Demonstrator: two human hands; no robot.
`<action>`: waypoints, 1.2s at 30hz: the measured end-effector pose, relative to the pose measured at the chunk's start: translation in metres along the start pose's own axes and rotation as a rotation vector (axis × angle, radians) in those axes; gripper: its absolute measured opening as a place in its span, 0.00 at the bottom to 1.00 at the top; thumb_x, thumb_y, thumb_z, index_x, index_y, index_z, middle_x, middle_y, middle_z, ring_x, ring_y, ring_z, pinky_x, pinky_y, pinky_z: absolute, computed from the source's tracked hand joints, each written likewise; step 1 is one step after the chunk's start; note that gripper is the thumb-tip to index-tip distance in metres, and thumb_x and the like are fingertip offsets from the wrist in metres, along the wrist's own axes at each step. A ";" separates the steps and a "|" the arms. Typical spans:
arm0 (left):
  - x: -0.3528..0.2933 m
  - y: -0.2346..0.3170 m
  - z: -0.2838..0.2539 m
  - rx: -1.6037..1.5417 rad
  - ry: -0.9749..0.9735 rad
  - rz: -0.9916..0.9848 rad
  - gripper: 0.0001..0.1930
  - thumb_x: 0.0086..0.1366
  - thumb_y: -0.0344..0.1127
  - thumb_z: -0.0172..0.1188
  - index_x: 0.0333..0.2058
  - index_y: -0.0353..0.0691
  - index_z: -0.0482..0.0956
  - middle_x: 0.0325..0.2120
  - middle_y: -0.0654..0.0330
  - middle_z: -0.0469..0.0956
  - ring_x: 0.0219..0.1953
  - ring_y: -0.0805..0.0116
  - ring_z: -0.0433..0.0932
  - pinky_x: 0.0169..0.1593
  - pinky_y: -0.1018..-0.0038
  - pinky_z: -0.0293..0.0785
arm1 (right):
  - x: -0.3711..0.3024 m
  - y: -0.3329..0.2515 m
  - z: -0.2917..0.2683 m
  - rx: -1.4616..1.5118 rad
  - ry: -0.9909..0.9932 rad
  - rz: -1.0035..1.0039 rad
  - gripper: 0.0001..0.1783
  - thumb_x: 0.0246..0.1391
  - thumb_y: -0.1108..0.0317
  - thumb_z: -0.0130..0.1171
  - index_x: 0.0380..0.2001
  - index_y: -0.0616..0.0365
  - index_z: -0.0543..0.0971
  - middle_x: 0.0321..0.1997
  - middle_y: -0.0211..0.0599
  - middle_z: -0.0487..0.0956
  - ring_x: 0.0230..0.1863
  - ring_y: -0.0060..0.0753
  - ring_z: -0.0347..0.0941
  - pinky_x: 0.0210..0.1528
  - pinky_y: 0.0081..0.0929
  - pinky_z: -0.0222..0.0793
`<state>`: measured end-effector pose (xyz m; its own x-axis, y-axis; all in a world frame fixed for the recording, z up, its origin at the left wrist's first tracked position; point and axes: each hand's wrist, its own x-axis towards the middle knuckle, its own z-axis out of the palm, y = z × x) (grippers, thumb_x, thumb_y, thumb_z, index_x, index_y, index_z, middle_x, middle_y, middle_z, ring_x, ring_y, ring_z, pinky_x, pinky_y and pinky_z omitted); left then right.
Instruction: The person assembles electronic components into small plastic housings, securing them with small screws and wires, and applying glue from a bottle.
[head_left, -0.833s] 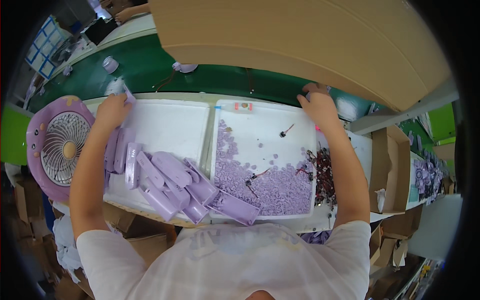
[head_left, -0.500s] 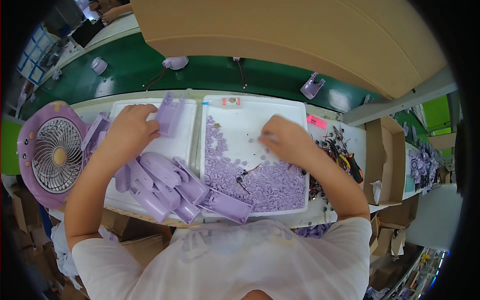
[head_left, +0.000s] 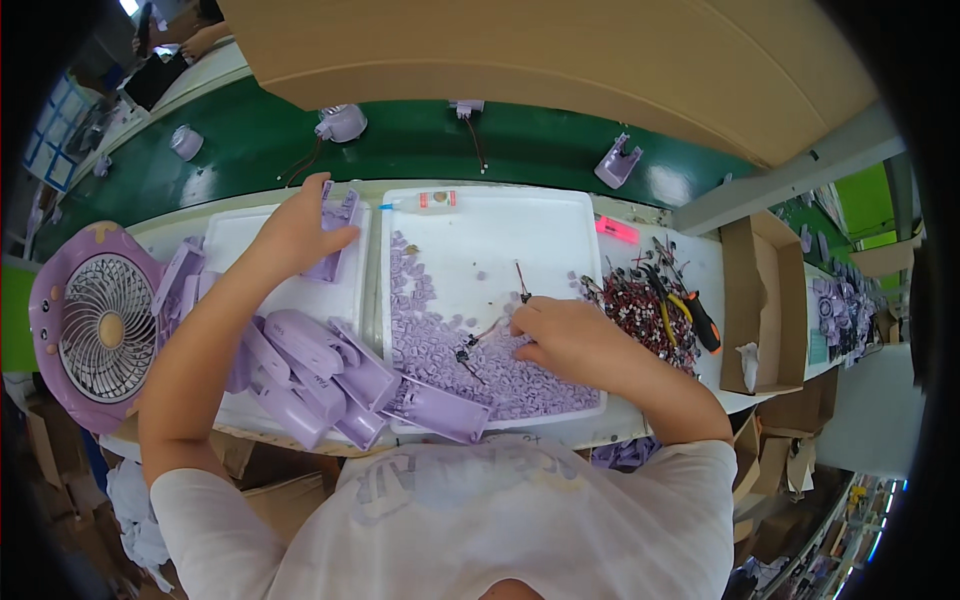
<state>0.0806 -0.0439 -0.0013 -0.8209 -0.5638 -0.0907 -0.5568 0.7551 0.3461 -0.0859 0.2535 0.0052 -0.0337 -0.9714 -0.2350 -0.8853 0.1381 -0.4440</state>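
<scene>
My left hand (head_left: 298, 232) grips a light purple plastic housing (head_left: 345, 208), an open shell with inner ribs, above the left white tray (head_left: 230, 228). The thumb is on its near side. My right hand (head_left: 560, 335) is low over small purple plastic pieces (head_left: 450, 375) heaped in the middle white tray (head_left: 490, 225). Its fingers are curled with the tips together; whatever lies between them is hidden. A small wired part (head_left: 524, 292) shows just beyond its knuckles. Another wired circuit board (head_left: 464, 354) lies on the heap. More purple housings (head_left: 315, 365) are piled at the left tray's near side.
A purple fan (head_left: 105, 315) stands at far left. A glue bottle (head_left: 425, 203) lies at the middle tray's far edge. Right of it are a pink box (head_left: 617, 230), wired parts (head_left: 635, 305), pliers (head_left: 672, 310), a screwdriver (head_left: 706, 325) and a cardboard box (head_left: 765, 310). Behind runs a green belt (head_left: 400, 150).
My right hand has come nearer, from the bare part of the tray to the heap of small pieces. My left hand has turned with the housing. The whole view has shifted slightly.
</scene>
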 end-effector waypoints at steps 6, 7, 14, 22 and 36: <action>0.005 0.005 -0.001 -0.204 -0.133 -0.088 0.37 0.49 0.45 0.65 0.54 0.32 0.62 0.45 0.42 0.73 0.46 0.50 0.74 0.50 0.66 0.68 | 0.006 0.000 0.005 0.094 0.018 -0.020 0.10 0.47 0.65 0.60 0.30 0.57 0.73 0.32 0.39 0.74 0.37 0.46 0.72 0.37 0.39 0.67; 0.005 0.005 -0.003 -0.249 -0.192 -0.099 0.36 0.49 0.45 0.65 0.54 0.33 0.62 0.43 0.43 0.73 0.45 0.51 0.74 0.49 0.66 0.69 | 0.007 0.001 0.005 0.107 0.033 -0.041 0.09 0.47 0.65 0.59 0.30 0.57 0.73 0.32 0.39 0.74 0.36 0.46 0.72 0.37 0.39 0.67; -0.016 -0.003 -0.018 -0.088 -0.010 -0.080 0.31 0.50 0.42 0.65 0.51 0.35 0.66 0.41 0.47 0.73 0.45 0.51 0.72 0.49 0.65 0.68 | 0.008 -0.005 0.004 0.117 0.014 0.002 0.09 0.48 0.65 0.59 0.29 0.56 0.73 0.31 0.40 0.74 0.35 0.47 0.72 0.36 0.38 0.67; -0.070 0.029 -0.056 -0.258 -0.472 0.607 0.26 0.46 0.38 0.69 0.45 0.38 0.73 0.40 0.52 0.72 0.47 0.52 0.68 0.51 0.64 0.63 | 0.012 -0.002 0.000 0.114 0.003 -0.015 0.09 0.48 0.65 0.59 0.30 0.56 0.72 0.31 0.41 0.74 0.35 0.47 0.72 0.36 0.38 0.67; -0.104 0.100 0.001 0.472 -0.472 0.931 0.25 0.40 0.39 0.66 0.39 0.33 0.72 0.33 0.56 0.70 0.39 0.61 0.70 0.46 0.64 0.64 | 0.007 -0.001 0.007 0.223 0.150 -0.025 0.07 0.47 0.69 0.59 0.29 0.58 0.73 0.30 0.40 0.74 0.34 0.46 0.72 0.34 0.37 0.67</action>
<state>0.1099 0.0905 0.0415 -0.8494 0.3868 -0.3590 0.3821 0.9200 0.0870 -0.0818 0.2483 -0.0017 -0.0965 -0.9904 -0.0986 -0.7629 0.1372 -0.6318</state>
